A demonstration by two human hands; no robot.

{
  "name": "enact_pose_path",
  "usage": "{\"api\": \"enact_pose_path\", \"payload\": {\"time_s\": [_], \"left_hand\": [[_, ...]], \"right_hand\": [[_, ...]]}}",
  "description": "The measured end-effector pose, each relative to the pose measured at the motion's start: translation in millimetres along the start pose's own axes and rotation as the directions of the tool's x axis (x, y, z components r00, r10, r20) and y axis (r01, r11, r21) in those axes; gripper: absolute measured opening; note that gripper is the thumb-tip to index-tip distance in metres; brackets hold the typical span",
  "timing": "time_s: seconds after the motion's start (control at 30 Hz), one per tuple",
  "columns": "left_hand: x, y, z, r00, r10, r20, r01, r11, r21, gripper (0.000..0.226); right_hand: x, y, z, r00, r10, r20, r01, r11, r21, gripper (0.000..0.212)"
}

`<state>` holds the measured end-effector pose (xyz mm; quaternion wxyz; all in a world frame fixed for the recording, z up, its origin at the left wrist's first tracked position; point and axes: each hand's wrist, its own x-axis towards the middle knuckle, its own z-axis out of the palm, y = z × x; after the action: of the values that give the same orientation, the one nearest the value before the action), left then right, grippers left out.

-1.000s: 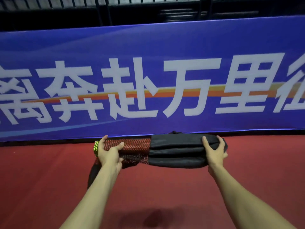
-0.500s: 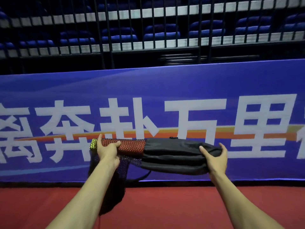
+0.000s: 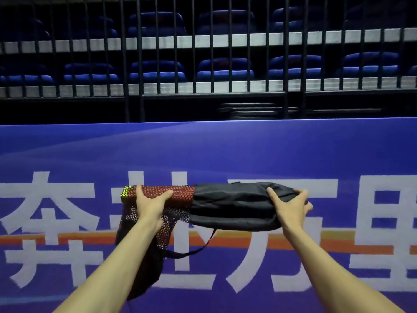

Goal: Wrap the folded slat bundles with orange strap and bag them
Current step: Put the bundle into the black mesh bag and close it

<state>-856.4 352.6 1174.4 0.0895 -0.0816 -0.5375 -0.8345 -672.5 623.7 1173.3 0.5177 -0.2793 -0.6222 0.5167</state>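
Note:
I hold a long bundle level in the air in front of the blue banner. Its right part sits inside a black fabric bag (image 3: 234, 206); its left part shows orange-red through the bag's black mesh section (image 3: 180, 195), with a yellow-green end at the far left. My left hand (image 3: 150, 205) grips the mesh-covered end, thumb on top. My right hand (image 3: 290, 205) grips the closed right end of the black bag. Loose mesh and a black cord (image 3: 194, 249) hang below my left hand. No separate orange strap is visible.
A blue banner board (image 3: 225, 154) with large white characters and an orange stripe stands across the view. Behind it are a black metal railing (image 3: 140, 64) and rows of blue stadium seats (image 3: 223, 68).
Both hands have raised the bagged bundle from near the red floor up to banner height. The view has tilted up, so the floor is out of sight and the seats show.

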Motion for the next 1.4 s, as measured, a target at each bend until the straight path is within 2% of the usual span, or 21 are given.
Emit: {"api": "enact_pose_path", "payload": {"time_s": [0.1,0.23,0.33,0.47,0.53,0.63,0.87,0.97,1.13,1.3,1.4], "left_hand": [[78.3,-24.5,30.1,0.999,0.039,0.024,-0.039,0.999,0.028,0.136],[188.4,-32.0,87.1,0.993,0.087,0.077,-0.088,0.996,0.015,0.136],[257.0,-30.1,128.8,0.978,0.157,0.134,-0.171,0.981,0.096,0.158],[348.3,-13.3,189.9,0.949,0.274,0.153,-0.302,0.931,0.203,0.164],[382.4,-1.0,218.3,0.935,0.335,0.116,-0.354,0.900,0.256,0.161],[425.3,20.9,253.9,0.902,0.422,0.090,-0.427,0.842,0.329,0.139],[502.6,46.2,311.8,0.888,0.454,0.067,-0.435,0.785,0.440,0.127],[524.4,43.9,330.4,0.890,0.448,0.090,-0.435,0.768,0.470,0.125],[555.5,29.4,352.3,0.889,0.448,0.096,-0.422,0.718,0.553,0.121],[575.5,28.6,358.6,0.892,0.441,0.103,-0.366,0.567,0.738,0.119],[575.4,31.0,357.7,0.897,0.427,0.118,-0.340,0.493,0.801,0.119]], "right_hand": [[62.0,3.8,59.1,0.997,-0.079,0.006,0.079,0.997,0.001,0.070],[148.1,-10.3,133.0,0.988,-0.156,0.022,0.156,0.987,-0.021,0.075],[209.7,-19.4,175.4,0.979,-0.202,0.004,0.202,0.979,-0.022,0.077],[301.5,-36.1,238.6,0.956,-0.291,-0.022,0.292,0.956,0.029,0.079],[343.2,-43.5,268.3,0.945,-0.325,-0.018,0.326,0.944,0.053,0.079],[399.7,-59.6,309.3,0.927,-0.375,0.003,0.374,0.924,0.083,0.079],[491.7,-93.9,381.0,0.902,-0.426,0.071,0.422,0.904,0.060,0.086],[512.3,-91.1,394.3,0.896,-0.438,0.080,0.438,0.899,0.008,0.087],[532.8,-89.8,413.7,0.900,-0.436,0.009,0.431,0.887,-0.164,0.089],[551.1,-85.4,426.3,0.903,-0.429,-0.017,0.381,0.817,-0.433,0.099],[551.0,-79.5,427.3,0.892,-0.450,-0.052,0.359,0.772,-0.524,0.099]]}}
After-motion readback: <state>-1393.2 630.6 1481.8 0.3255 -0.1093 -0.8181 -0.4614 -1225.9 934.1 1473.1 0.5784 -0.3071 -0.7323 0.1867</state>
